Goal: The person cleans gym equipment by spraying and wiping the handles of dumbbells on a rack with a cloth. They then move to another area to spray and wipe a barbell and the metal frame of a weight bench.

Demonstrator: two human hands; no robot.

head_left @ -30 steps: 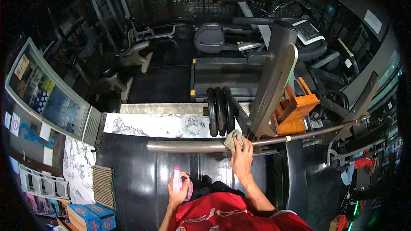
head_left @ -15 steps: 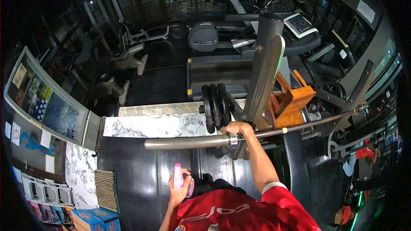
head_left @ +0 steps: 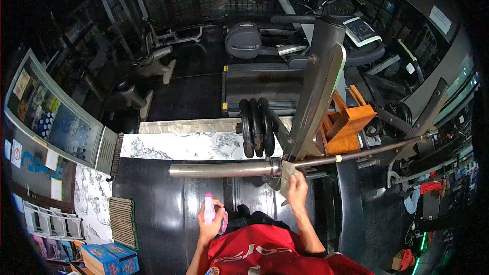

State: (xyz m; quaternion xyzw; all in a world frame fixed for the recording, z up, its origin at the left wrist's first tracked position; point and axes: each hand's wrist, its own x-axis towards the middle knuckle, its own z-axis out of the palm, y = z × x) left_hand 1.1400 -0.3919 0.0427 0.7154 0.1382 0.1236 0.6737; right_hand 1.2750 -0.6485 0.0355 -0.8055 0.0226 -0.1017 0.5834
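Note:
Fingers of my left hand wrap round a pink-and-white spray bottle, held upright in front of my red shirt. In my right hand is a greyish cloth, pinched so that it hangs down beside the barbell. The cloth's upper end is right at the collar where the thick sleeve meets the thinner bar. The barbell lies across a dark metal rack post, its bare sleeve pointing left. Several black weight plates sit on a peg behind the sleeve.
A wooden stool stands behind the bar, right of the post. Further back is a treadmill. A drinks fridge is at the left, with a striped mat and a blue box nearer me.
My right hand has come off the bar beside the post and moved down toward me, the cloth now showing in it. The left hand keeps the spray bottle in nearly the same place.

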